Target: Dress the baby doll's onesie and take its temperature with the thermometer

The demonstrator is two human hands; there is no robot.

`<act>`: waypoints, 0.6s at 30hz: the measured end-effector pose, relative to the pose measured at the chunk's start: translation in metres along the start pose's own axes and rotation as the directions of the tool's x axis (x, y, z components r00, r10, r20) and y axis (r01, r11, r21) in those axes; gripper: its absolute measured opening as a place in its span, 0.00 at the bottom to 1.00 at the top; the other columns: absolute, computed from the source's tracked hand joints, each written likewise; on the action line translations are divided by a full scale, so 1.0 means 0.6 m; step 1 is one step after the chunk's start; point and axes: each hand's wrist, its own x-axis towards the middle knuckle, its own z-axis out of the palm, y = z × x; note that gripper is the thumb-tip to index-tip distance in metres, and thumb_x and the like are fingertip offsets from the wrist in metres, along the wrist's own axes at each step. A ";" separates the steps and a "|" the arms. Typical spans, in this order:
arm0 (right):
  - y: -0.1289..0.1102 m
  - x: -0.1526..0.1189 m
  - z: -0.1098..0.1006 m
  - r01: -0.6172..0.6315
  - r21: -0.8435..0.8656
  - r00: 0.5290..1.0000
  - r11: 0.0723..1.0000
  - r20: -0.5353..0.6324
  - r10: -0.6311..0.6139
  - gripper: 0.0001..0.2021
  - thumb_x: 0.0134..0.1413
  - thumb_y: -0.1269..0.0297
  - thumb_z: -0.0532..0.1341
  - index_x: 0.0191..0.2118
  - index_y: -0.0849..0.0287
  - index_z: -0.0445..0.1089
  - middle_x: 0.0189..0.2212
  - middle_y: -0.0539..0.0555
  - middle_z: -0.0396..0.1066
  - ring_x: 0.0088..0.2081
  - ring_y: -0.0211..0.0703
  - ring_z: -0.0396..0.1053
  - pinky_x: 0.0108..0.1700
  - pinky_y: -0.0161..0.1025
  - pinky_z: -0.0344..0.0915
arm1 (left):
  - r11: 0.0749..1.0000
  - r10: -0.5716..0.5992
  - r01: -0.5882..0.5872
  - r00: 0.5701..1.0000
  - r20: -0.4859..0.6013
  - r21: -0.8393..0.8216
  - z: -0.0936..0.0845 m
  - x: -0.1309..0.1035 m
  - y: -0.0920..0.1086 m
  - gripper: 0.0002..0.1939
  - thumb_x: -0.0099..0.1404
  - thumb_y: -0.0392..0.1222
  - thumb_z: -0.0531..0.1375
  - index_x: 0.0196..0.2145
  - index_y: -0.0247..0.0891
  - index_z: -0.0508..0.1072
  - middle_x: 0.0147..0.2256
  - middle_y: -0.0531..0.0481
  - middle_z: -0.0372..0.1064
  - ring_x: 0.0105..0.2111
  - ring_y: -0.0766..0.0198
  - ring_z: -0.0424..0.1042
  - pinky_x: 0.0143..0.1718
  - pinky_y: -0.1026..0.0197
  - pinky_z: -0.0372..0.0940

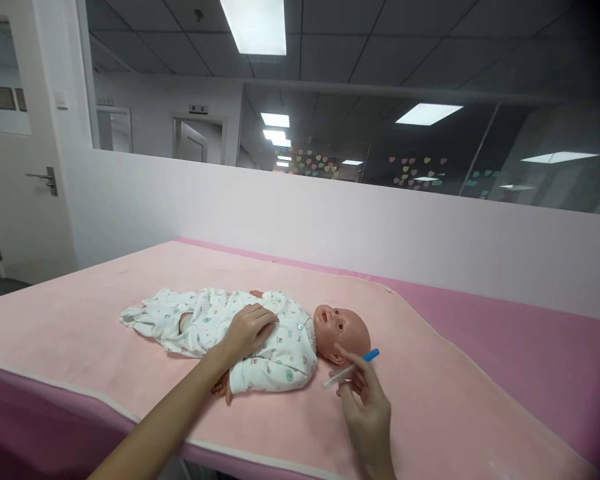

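Observation:
A baby doll in white patterned clothes (285, 340) lies on its back on a pink padded surface (430, 400), its bald head (347, 330) toward the right. My left hand (253, 327) rests on the doll's chest, palm down, fingers bent slightly and lying over the cloth. Beside the doll's head, on the near side, my right hand (365, 400) holds a thin stick-like object with a blue end (371, 355) and a clear or white tip between thumb and fingers. The blue end points up and to the right.
Behind the padded surface runs a low white wall (280, 213) with glass above it. A door with a metal handle (50, 180) stands at the far left. The surface's near edge (220, 450) has white piping.

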 end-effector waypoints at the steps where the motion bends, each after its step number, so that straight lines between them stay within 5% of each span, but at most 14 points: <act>1: -0.011 0.008 0.000 -0.026 0.052 1.000 0.998 -0.009 0.027 0.15 0.48 0.61 0.56 0.43 0.57 0.62 0.43 0.58 0.67 0.33 0.42 0.69 0.30 0.36 0.67 | 1.000 0.000 0.000 1.000 -0.003 -0.002 0.000 0.000 0.000 0.09 0.63 0.35 0.50 0.35 0.39 0.70 0.33 0.49 0.71 0.35 0.63 0.67 0.37 0.59 0.61; 5: -0.087 0.056 0.004 -0.089 0.222 0.996 0.971 0.023 0.086 0.11 0.47 0.55 0.59 0.31 0.57 0.63 0.31 0.54 0.70 0.26 0.39 0.67 0.26 0.34 0.64 | 1.000 -0.006 0.006 1.000 0.000 -0.014 0.001 0.000 -0.001 0.09 0.62 0.35 0.50 0.35 0.39 0.70 0.33 0.49 0.71 0.34 0.64 0.67 0.36 0.59 0.61; 9: -0.172 0.110 0.015 -0.148 0.493 0.966 0.858 0.258 0.019 0.20 0.54 0.47 0.48 0.25 0.59 0.63 0.18 0.51 0.64 0.19 0.36 0.62 0.23 0.35 0.61 | 1.000 0.000 -0.001 1.000 -0.028 -0.021 0.002 -0.001 -0.002 0.09 0.62 0.35 0.50 0.35 0.39 0.70 0.32 0.49 0.71 0.33 0.63 0.67 0.35 0.59 0.62; 11: -0.199 0.134 0.025 -0.208 0.589 0.945 0.781 0.327 0.005 0.17 0.54 0.49 0.49 0.27 0.58 0.61 0.14 0.46 0.60 0.16 0.34 0.57 0.21 0.33 0.58 | 1.000 0.003 -0.004 0.999 -0.039 -0.025 0.003 -0.001 -0.002 0.10 0.62 0.34 0.50 0.35 0.39 0.71 0.32 0.48 0.71 0.33 0.63 0.67 0.35 0.59 0.62; 15: -0.209 0.167 0.052 -0.326 0.654 0.908 0.682 0.418 0.033 0.14 0.52 0.50 0.54 0.28 0.56 0.58 0.11 0.40 0.50 0.12 0.29 0.44 0.15 0.28 0.48 | 0.999 -0.003 0.002 0.999 -0.032 -0.039 0.002 0.001 0.000 0.10 0.61 0.34 0.50 0.34 0.39 0.71 0.32 0.48 0.71 0.33 0.63 0.67 0.35 0.59 0.62; 18: -0.190 0.173 0.072 -0.459 0.628 0.817 0.628 0.576 0.021 0.18 0.52 0.45 0.50 0.29 0.56 0.59 0.09 0.39 0.44 0.12 0.28 0.39 0.14 0.28 0.43 | 0.997 -0.025 0.022 0.999 -0.043 -0.070 -0.008 0.003 0.005 0.08 0.60 0.37 0.52 0.36 0.40 0.70 0.32 0.48 0.71 0.33 0.62 0.67 0.35 0.58 0.61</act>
